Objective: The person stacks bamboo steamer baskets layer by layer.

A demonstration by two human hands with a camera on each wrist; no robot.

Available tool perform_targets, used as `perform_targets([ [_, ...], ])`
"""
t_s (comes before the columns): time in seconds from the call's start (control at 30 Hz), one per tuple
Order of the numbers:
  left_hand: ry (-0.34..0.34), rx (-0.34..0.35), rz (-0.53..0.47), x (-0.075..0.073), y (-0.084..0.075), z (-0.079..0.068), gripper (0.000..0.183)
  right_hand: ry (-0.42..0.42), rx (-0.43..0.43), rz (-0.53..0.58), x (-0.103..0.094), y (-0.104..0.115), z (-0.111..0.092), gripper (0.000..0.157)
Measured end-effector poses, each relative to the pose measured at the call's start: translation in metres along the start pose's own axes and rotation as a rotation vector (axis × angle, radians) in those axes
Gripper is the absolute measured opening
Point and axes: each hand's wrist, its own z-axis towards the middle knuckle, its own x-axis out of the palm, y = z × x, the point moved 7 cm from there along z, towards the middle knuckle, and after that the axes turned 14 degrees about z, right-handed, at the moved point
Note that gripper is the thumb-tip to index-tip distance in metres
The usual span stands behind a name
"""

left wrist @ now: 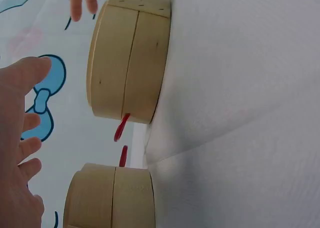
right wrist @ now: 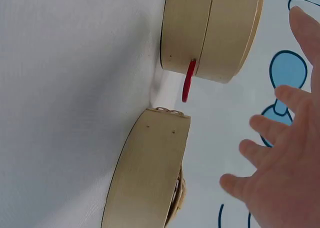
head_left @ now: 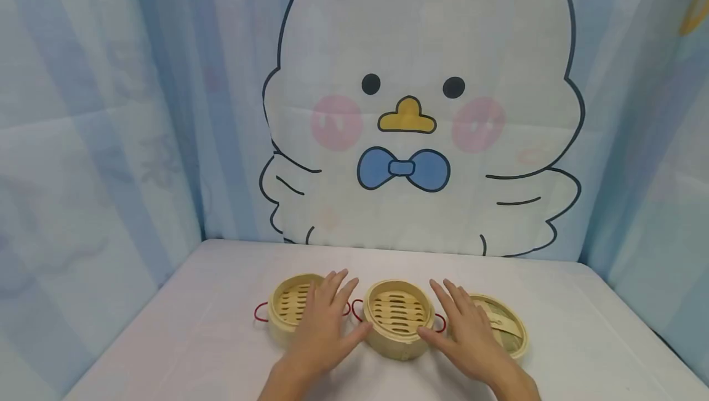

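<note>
Three round bamboo steamer pieces stand in a row on the table. The middle steamer basket [head_left: 397,307] has a slatted floor and red loop handles. My left hand [head_left: 325,330] hovers between it and the left steamer basket [head_left: 290,302], hiding part of the latter; its fingers are spread and hold nothing. Over at the other side, my right hand [head_left: 471,336] is likewise spread and holding nothing. It overlaps the bamboo steamer lid [head_left: 506,327], which has a strap across its top. In the right wrist view, the fingers [right wrist: 270,130] are apart from the lid's rim [right wrist: 150,173].
A white cloth covers the table [head_left: 221,272]. Behind it hangs a pale blue curtain [head_left: 238,142] with a large cartoon bird, and more curtain closes off both sides. Red handles [head_left: 357,310] stick out between the left and middle baskets.
</note>
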Motion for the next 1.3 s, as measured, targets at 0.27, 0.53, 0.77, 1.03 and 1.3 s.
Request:
perform_targets([
  [0.27,-0.072,-0.093,-0.108,-0.02,0.035,0.002,0.068,-0.092,-0.1,0.104,-0.002,0.008,0.003,0.069],
  [0.53,0.074,-0.247,-0.199,-0.019,0.087,-0.012,0.105,0.021,-0.008,0.183,0.017,0.008,0.006,0.066],
  [0.77,0.191,-0.291,-0.194,-0.012,0.112,-0.024,0.119,0.039,-0.078,0.153,0.023,0.014,0.004,0.048],
  [1.03,0.281,-0.319,-0.307,0.006,0.125,-0.036,0.129,0.067,-0.135,0.169,0.025,0.015,0.002,0.024],
  [1.3,0.266,-0.34,-0.424,0.02,0.124,-0.04,0.13,0.048,-0.178,0.128,0.025,0.016,0.002,0.023],
])
